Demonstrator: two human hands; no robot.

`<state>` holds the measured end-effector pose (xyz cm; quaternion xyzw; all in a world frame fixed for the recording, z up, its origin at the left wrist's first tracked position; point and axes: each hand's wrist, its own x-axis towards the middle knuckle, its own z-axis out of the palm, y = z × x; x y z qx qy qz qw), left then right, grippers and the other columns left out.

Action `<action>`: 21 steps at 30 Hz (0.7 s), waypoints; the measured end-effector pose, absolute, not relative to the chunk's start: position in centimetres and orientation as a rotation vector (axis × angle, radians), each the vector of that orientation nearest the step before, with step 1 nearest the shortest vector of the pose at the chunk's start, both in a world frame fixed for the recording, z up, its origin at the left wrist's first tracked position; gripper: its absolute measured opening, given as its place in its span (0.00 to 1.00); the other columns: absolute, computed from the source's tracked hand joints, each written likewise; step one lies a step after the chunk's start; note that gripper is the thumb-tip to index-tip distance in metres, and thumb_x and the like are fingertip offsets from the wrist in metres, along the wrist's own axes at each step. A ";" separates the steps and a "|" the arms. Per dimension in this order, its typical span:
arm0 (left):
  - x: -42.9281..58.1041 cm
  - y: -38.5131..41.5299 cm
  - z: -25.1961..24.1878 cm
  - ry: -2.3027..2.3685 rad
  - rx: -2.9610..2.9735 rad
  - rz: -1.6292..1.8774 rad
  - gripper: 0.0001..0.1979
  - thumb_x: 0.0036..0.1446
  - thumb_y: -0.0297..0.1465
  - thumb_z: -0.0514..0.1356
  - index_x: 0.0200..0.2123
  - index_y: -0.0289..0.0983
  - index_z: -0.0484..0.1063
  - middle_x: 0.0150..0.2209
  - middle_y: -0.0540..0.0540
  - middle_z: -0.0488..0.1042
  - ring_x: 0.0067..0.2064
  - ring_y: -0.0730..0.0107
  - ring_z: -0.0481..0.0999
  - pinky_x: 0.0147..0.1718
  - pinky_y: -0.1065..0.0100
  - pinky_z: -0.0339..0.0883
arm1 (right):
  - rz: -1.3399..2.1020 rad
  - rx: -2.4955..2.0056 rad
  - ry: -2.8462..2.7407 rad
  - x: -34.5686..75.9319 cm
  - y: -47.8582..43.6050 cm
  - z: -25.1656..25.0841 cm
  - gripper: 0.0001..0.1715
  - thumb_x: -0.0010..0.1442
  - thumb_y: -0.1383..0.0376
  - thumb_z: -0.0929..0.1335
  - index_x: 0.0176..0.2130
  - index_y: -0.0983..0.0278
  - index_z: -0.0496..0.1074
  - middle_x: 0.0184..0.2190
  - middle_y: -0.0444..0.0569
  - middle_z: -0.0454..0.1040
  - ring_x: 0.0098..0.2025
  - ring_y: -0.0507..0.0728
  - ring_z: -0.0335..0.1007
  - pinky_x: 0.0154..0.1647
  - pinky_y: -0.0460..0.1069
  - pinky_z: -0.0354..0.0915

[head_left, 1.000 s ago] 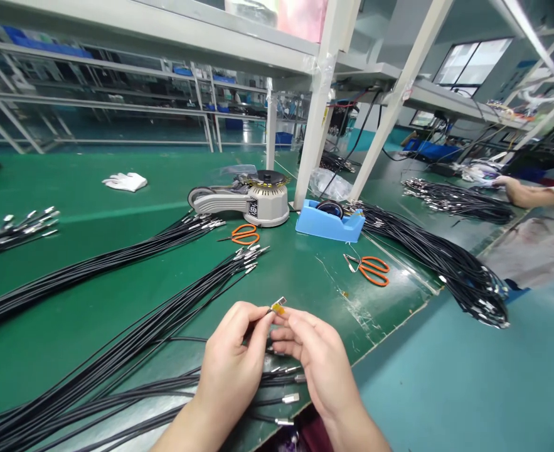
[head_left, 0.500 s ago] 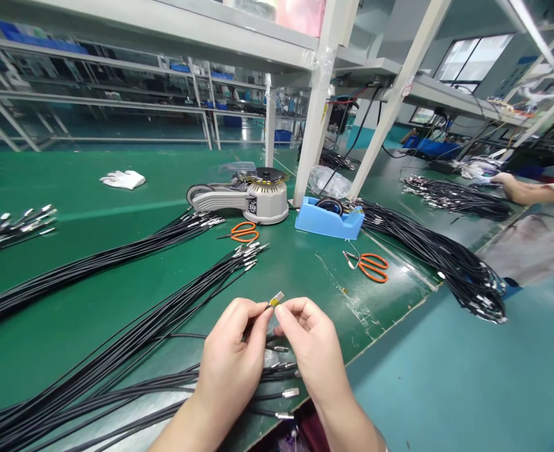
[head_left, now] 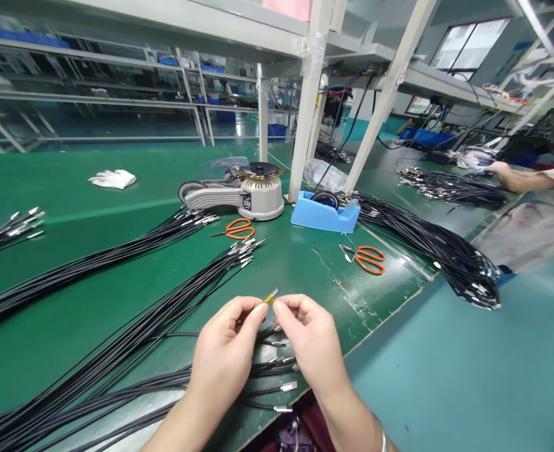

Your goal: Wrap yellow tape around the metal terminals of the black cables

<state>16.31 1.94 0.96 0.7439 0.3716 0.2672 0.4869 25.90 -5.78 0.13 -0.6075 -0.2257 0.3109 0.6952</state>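
Observation:
My left hand (head_left: 224, 351) and my right hand (head_left: 312, 342) meet fingertip to fingertip over the near edge of the green bench (head_left: 69, 207). Both pinch the metal end of a black cable (head_left: 271, 294), which carries a bit of yellow tape. Under my hands lies a bundle of black cables with metal tips (head_left: 277, 383). A second long bundle (head_left: 164, 307) runs away to the left.
A grey tape dispenser (head_left: 239, 191), a blue tape holder (head_left: 324, 213) and two orange scissors (head_left: 239, 229) (head_left: 368, 257) sit further back. More cable bundles (head_left: 427, 245) lie right. A white glove (head_left: 111, 179) lies far left. Another person's arm (head_left: 526, 179) works at right.
My hands have drawn closer together around the cable end, and the tip has turned so less of its metal shows. The view shifted slightly.

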 end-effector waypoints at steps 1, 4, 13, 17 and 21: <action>16.3 2.0 1.0 0.911 1.802 0.631 0.12 0.56 0.39 0.56 0.30 0.38 0.71 0.27 0.51 0.73 0.25 0.73 0.67 0.23 0.72 0.58 | 0.692 -1.354 -0.506 25.9 -5.8 0.2 0.08 0.54 0.62 0.69 0.31 0.66 0.73 0.24 0.43 0.73 0.29 0.51 0.71 0.33 0.45 0.67; 16.2 2.0 1.0 0.917 1.791 0.598 0.13 0.56 0.41 0.55 0.30 0.38 0.70 0.24 0.52 0.70 0.21 0.76 0.62 0.21 0.72 0.55 | 0.692 -1.356 -0.509 25.9 -5.7 0.3 0.08 0.54 0.62 0.69 0.30 0.67 0.73 0.23 0.44 0.73 0.28 0.51 0.71 0.32 0.45 0.67; 16.5 2.0 0.9 0.880 1.603 0.561 0.15 0.55 0.43 0.56 0.28 0.37 0.67 0.20 0.55 0.63 0.21 0.77 0.59 0.20 0.73 0.54 | 0.676 -1.377 -0.519 25.9 -5.5 0.0 0.10 0.53 0.61 0.70 0.31 0.67 0.73 0.26 0.47 0.76 0.28 0.52 0.70 0.32 0.47 0.67; 16.5 1.9 0.8 0.854 1.536 0.592 0.15 0.54 0.43 0.57 0.27 0.36 0.68 0.20 0.55 0.63 0.21 0.77 0.60 0.19 0.74 0.55 | 0.676 -1.384 -0.524 25.9 -5.5 0.0 0.11 0.53 0.60 0.69 0.31 0.67 0.73 0.26 0.48 0.76 0.28 0.53 0.69 0.32 0.48 0.67; 16.4 1.8 0.8 0.837 1.479 0.613 0.14 0.53 0.42 0.58 0.28 0.35 0.69 0.19 0.55 0.63 0.21 0.77 0.61 0.19 0.74 0.56 | 0.669 -1.381 -0.532 25.9 -5.4 0.2 0.11 0.53 0.61 0.69 0.31 0.67 0.73 0.27 0.49 0.76 0.29 0.53 0.71 0.33 0.48 0.67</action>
